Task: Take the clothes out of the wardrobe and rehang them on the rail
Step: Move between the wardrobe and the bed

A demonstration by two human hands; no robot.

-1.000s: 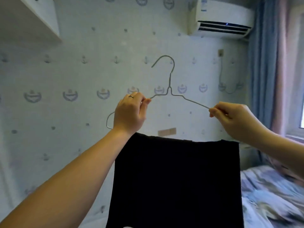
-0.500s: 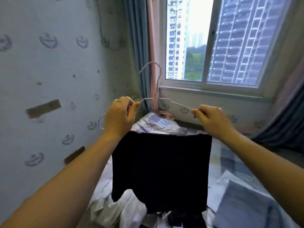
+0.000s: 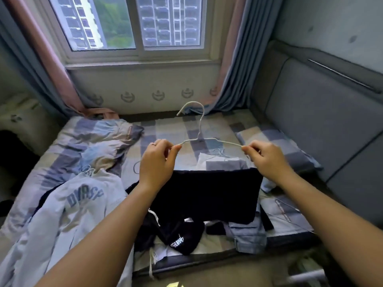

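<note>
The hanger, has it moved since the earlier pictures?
Yes. The hanger has swung rightward: once left of the window, it is now held below it, over the bed.

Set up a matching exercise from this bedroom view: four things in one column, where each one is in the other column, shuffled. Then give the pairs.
Things
1. wire hanger
2. black garment
3. pale lettered hoodie
4. window

Places
A. spread on the left side of the bed
B. behind the bed, between the curtains
C. pinched at its shoulders by the left hand and right hand
D. hanging from the hanger, between the two forearms

Pairs: 1-C, 2-D, 3-A, 4-B
</note>
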